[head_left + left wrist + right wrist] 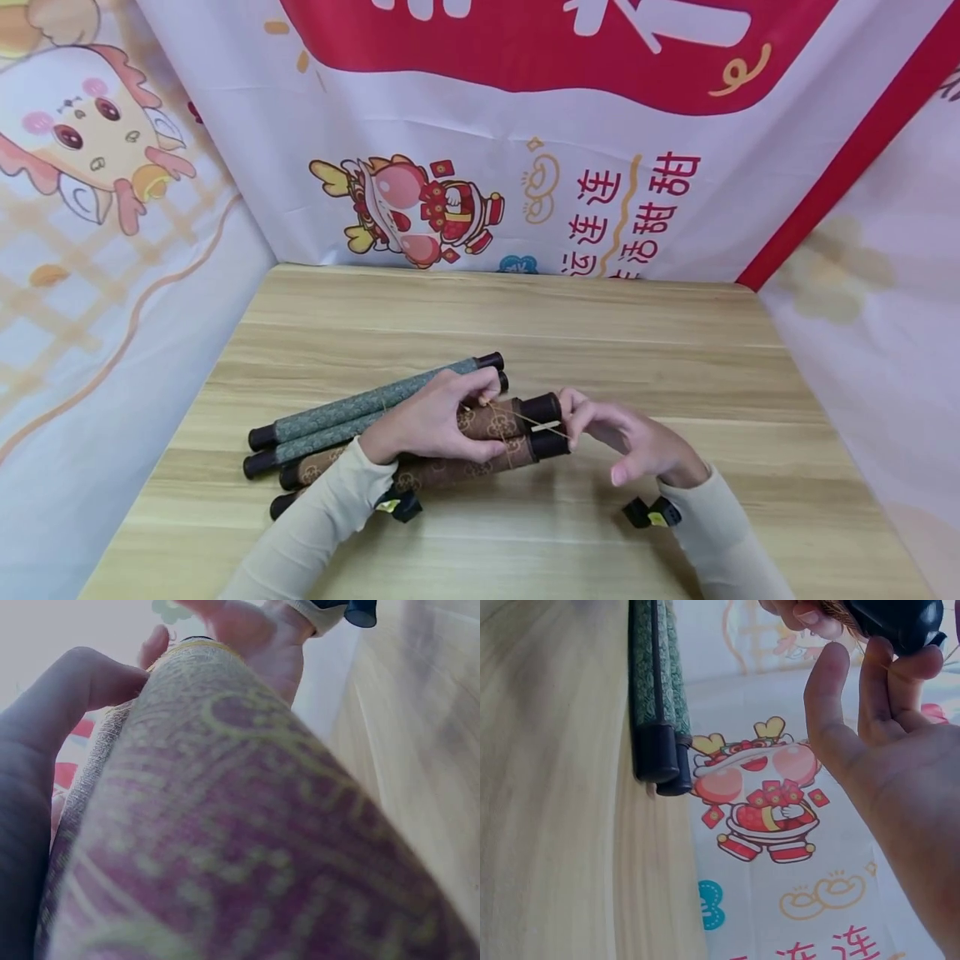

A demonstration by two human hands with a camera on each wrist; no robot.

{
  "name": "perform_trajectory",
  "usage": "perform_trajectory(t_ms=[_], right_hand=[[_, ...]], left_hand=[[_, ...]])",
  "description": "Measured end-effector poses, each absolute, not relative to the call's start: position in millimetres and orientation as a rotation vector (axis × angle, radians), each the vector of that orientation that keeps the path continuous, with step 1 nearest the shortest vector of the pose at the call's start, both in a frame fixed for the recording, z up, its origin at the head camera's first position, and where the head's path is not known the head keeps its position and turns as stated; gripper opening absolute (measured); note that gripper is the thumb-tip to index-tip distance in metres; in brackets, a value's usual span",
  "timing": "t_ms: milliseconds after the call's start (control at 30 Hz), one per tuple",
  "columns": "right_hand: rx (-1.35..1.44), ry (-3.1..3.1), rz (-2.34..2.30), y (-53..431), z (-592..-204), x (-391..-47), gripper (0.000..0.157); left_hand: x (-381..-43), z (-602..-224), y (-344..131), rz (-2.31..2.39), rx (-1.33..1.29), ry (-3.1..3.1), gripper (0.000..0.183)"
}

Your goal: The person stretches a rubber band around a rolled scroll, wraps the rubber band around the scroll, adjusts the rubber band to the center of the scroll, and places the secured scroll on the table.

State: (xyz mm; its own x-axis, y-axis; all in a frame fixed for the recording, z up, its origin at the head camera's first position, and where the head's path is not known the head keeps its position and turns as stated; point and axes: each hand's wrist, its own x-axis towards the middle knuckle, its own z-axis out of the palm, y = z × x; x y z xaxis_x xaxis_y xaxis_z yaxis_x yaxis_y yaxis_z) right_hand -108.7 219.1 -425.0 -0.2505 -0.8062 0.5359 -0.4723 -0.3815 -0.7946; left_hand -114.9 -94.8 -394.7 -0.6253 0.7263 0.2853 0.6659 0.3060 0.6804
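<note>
A brown scroll with a gold pattern is rolled up from both ends into two rolls with black end knobs. My left hand grips it across the middle, thumb on the near roll and fingers over the far one. Seen from the left wrist, the patterned roll fills most of the picture. At the right-hand knobs, the fingers of my right hand hold a thin yellow cord stretched from the rolls; its thumb stands apart. Beside it, a green scroll, also in two rolls, lies on the table.
The wood-grain table carries both scrolls left of its middle. A printed cloth hangs behind the back edge, with another patterned cloth along the left side. Small black cameras are strapped at the wrists.
</note>
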Motion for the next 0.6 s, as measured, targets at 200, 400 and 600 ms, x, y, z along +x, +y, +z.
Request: perform_trajectory(t_ms=[200,400,600], right_hand=[[-1.689,1.68,-1.647,225.0,-422.7,-97.7,0.034],[-1.527,1.929,-1.487,232.2,-423.0,-81.9,0.042],[-1.311,2.091,-1.273,227.4,-424.9,-71.3,0.059]], left_hand=[[-118.4,-386.8,-96.5,1.259,1.285,2.481,0.051],[-120.6,-384.9,-95.6,1.265,1.193,2.484,0.052],[-123.0,-389.3,-92.3,1.222,1.179,2.514,0.049]])
